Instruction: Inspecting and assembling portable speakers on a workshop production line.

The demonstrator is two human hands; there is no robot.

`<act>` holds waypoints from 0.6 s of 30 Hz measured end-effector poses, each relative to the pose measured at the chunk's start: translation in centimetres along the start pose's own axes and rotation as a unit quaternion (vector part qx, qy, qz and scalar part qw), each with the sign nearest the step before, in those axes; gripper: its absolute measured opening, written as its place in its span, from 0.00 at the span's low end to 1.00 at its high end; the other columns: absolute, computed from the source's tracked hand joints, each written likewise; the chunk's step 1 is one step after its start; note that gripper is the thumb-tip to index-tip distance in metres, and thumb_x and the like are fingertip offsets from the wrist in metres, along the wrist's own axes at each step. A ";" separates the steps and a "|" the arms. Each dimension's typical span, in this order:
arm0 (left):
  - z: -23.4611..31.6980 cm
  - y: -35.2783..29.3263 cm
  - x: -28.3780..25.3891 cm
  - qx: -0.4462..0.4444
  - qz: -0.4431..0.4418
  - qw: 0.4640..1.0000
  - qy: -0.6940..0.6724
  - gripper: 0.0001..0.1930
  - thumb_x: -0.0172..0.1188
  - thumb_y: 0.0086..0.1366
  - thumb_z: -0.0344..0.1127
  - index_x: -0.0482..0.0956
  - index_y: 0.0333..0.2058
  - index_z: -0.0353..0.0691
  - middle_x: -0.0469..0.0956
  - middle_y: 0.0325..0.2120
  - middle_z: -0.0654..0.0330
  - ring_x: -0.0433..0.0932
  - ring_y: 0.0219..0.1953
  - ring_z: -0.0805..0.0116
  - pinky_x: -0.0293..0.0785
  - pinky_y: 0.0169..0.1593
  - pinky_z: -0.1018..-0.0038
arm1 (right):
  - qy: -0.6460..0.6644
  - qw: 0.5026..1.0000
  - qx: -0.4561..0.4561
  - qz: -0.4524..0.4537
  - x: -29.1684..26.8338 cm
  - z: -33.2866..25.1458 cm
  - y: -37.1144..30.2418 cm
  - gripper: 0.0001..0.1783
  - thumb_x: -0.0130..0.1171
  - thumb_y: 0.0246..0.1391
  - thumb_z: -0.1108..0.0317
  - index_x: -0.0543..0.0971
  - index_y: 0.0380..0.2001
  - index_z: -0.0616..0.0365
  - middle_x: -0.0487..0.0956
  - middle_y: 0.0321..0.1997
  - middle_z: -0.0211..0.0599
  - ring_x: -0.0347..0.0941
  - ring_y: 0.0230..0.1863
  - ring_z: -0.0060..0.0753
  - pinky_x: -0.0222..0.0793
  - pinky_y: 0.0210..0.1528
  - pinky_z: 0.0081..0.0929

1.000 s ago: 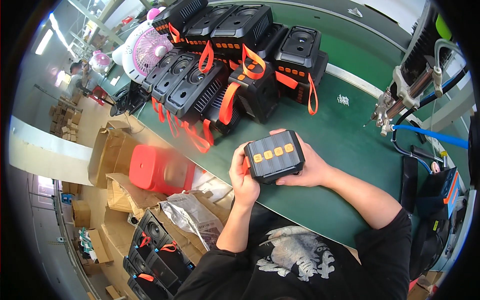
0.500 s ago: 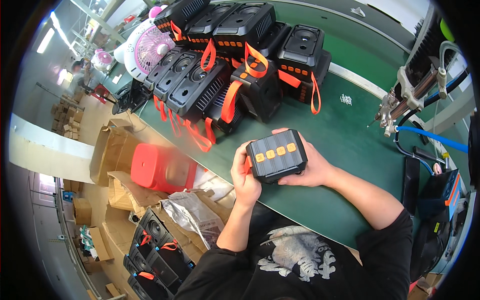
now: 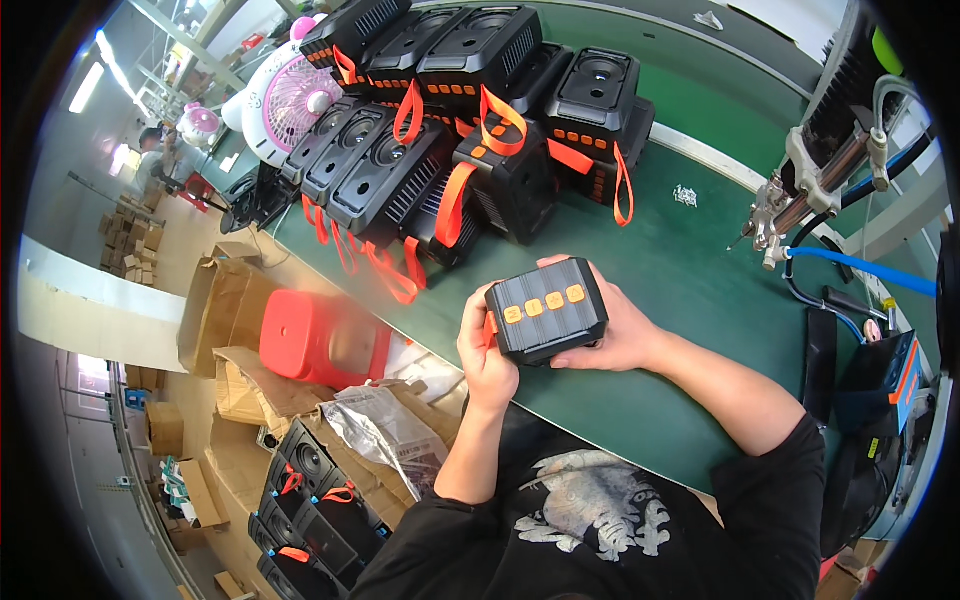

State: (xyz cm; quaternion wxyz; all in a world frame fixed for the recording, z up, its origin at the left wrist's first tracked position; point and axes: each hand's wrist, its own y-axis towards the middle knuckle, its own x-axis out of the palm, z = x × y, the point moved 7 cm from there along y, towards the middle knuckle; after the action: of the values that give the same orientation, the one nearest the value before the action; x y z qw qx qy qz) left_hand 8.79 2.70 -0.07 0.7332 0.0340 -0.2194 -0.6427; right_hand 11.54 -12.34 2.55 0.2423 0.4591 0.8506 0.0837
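Observation:
Between both hands I hold a black portable speaker (image 3: 540, 325), its ribbed panel with a row of orange buttons turned up toward me. My left hand (image 3: 484, 350) wraps its left side, where a bit of orange strap shows by the fingers. My right hand (image 3: 620, 325) grips the right side, thumb along the lower edge and fingers behind. The speaker is above the near edge of the green table (image 3: 670, 400). Beyond it stands a speaker (image 3: 510, 185) with an orange strap looped on top, beside a stack of similar black speakers (image 3: 395, 165).
Small screws (image 3: 685, 195) lie in a pile on the table. A metal screw-driving tool (image 3: 765, 215) with a blue hose (image 3: 870, 268) stands at the right. Left of the table are a red stool (image 3: 310, 335), cardboard (image 3: 235, 310) and a box of more speakers (image 3: 320, 510). A pink-white fan (image 3: 290, 105) stands far left.
The view has shifted very slightly. Both hands keep the same hold on the speaker, which stays nearly in place.

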 end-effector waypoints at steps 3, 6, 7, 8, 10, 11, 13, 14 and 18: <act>0.1 0.0 0.0 0.004 -0.005 1.000 0.004 0.20 0.41 0.55 0.18 0.69 0.47 0.30 0.71 0.45 0.58 0.69 0.49 0.70 0.62 0.57 0.75 | 0.001 1.000 -0.004 -0.001 0.1 -0.1 0.2 0.53 0.75 0.35 0.58 0.55 0.61 0.60 0.70 0.54 0.48 0.69 0.56 0.46 0.64 0.57 0.35; 0.2 -0.1 0.0 0.006 -0.009 1.000 0.019 0.20 0.41 0.55 0.18 0.69 0.48 0.30 0.71 0.45 0.58 0.69 0.49 0.70 0.62 0.57 0.75 | 0.012 1.000 -0.015 0.004 0.1 -0.2 0.2 0.53 0.75 0.35 0.58 0.55 0.61 0.60 0.70 0.54 0.48 0.69 0.56 0.46 0.64 0.57 0.35; 0.2 0.0 0.1 0.008 -0.010 1.000 0.014 0.20 0.41 0.55 0.18 0.69 0.48 0.30 0.71 0.45 0.58 0.69 0.49 0.70 0.62 0.57 0.75 | 0.007 1.000 -0.010 0.002 0.1 -0.2 0.2 0.53 0.75 0.35 0.58 0.55 0.61 0.60 0.70 0.54 0.48 0.69 0.56 0.46 0.64 0.57 0.35; 0.1 0.0 0.1 0.005 -0.006 1.000 0.009 0.21 0.40 0.54 0.18 0.69 0.48 0.30 0.71 0.45 0.58 0.69 0.49 0.70 0.62 0.57 0.75 | -0.001 1.000 -0.010 0.002 0.1 -0.2 0.1 0.53 0.75 0.35 0.58 0.55 0.61 0.60 0.70 0.54 0.48 0.69 0.56 0.47 0.64 0.57 0.35; 0.0 0.0 0.0 0.002 -0.003 1.000 0.004 0.21 0.40 0.54 0.18 0.69 0.47 0.30 0.71 0.45 0.57 0.69 0.49 0.70 0.62 0.57 0.75 | 0.004 1.000 0.006 -0.004 0.1 -0.1 0.0 0.53 0.75 0.35 0.58 0.55 0.61 0.60 0.70 0.54 0.48 0.69 0.57 0.46 0.64 0.57 0.35; -0.1 0.0 0.0 0.002 -0.002 1.000 0.004 0.21 0.40 0.54 0.18 0.69 0.47 0.30 0.71 0.45 0.57 0.69 0.49 0.70 0.62 0.57 0.75 | 0.003 1.000 0.002 -0.005 0.1 -0.1 0.1 0.53 0.75 0.34 0.58 0.55 0.61 0.60 0.70 0.54 0.48 0.69 0.57 0.46 0.64 0.57 0.35; 0.0 0.0 -0.1 0.007 -0.003 1.000 0.009 0.21 0.40 0.53 0.18 0.69 0.47 0.30 0.71 0.45 0.57 0.69 0.49 0.70 0.62 0.57 0.75 | 0.009 1.000 0.001 -0.004 0.1 -0.1 0.2 0.53 0.75 0.35 0.58 0.54 0.61 0.60 0.70 0.54 0.48 0.69 0.57 0.46 0.64 0.57 0.35; 0.0 0.0 -0.2 0.009 -0.005 1.000 0.013 0.21 0.40 0.53 0.18 0.69 0.47 0.30 0.71 0.45 0.57 0.69 0.49 0.69 0.62 0.57 0.75 | 0.011 1.000 -0.004 -0.001 0.1 -0.2 0.2 0.53 0.75 0.35 0.58 0.54 0.61 0.60 0.70 0.54 0.48 0.69 0.57 0.46 0.64 0.57 0.35; -0.2 -0.1 -0.2 0.003 -0.002 1.000 0.015 0.21 0.40 0.54 0.18 0.69 0.47 0.30 0.71 0.46 0.57 0.69 0.50 0.69 0.62 0.57 0.75 | 0.017 1.000 -0.004 -0.001 0.1 -0.1 0.1 0.53 0.75 0.35 0.57 0.54 0.61 0.60 0.70 0.54 0.48 0.68 0.57 0.47 0.63 0.58 0.36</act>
State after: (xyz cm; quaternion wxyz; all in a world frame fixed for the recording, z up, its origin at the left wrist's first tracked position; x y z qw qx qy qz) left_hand 8.75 2.86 -0.31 0.7348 0.0460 -0.2103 -0.6431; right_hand 11.51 -12.23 2.61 0.2298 0.4561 0.8545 0.0946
